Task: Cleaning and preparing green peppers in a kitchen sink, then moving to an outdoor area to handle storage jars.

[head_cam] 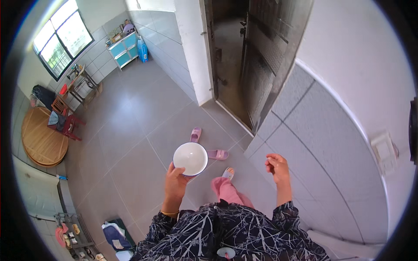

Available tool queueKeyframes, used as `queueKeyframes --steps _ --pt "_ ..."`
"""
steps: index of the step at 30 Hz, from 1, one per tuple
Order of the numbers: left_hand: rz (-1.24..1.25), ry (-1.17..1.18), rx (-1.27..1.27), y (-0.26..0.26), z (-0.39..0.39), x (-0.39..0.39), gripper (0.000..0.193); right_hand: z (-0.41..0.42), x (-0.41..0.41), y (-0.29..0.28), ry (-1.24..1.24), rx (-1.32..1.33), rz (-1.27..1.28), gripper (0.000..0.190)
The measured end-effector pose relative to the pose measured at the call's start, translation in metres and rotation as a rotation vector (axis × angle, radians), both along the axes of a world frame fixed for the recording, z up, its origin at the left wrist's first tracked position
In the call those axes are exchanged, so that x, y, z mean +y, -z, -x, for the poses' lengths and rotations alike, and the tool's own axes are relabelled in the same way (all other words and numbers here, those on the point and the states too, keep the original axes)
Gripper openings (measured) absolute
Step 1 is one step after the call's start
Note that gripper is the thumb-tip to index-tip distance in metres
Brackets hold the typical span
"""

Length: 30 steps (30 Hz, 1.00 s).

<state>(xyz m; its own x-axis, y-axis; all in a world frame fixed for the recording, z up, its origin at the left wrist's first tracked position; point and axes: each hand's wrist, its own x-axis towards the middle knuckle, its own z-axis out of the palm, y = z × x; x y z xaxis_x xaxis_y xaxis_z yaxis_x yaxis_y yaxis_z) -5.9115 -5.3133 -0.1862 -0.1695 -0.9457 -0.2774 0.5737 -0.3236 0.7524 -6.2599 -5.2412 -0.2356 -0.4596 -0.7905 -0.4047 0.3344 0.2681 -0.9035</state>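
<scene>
My left hand (176,182) holds a white bowl with a blue rim (190,159) by its near side, thumb over the rim and fingers underneath. The bowl tilts so that its bare white inside shows. To the right, my right hand (277,168) hangs in the air near the tiled wall, fingers loosely curled, with nothing seen in it. Past the bowl lie two pink slippers, one pointing away (196,133) and one sideways (220,154), the first partly hidden behind the bowl. One of my feet (230,173) shows in a light sandal below them.
A doorway with a half-open metal door (261,55) stands ahead. Along the left are a blue cabinet (124,49), a treadle sewing machine (81,78), a red chair (70,125), round wooden tabletops (44,137) and a shoe rack (78,243). A dark blue bag (116,236) sits nearby.
</scene>
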Motion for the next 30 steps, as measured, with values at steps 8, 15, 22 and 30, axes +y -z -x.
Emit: queueKeyframes --steps 8,15,22,30 --pt "-0.08 -0.04 -0.014 -0.005 0.036 -0.14 0.045 0.004 -0.275 -0.09 -0.271 -0.058 0.207 0.018" --pt "-0.113 -0.089 -0.083 0.001 0.048 -0.271 0.039 -0.008 -0.455 -0.188 -0.555 -0.089 0.462 0.019" --pt "-0.113 0.162 -0.04 0.004 0.106 -0.443 0.033 0.192 -0.604 -0.16 -0.022 -0.685 0.717 0.01" --pt "0.054 0.401 -0.148 -0.044 0.186 -0.604 0.039 0.255 -0.612 -0.17 0.537 -0.662 0.851 0.014"
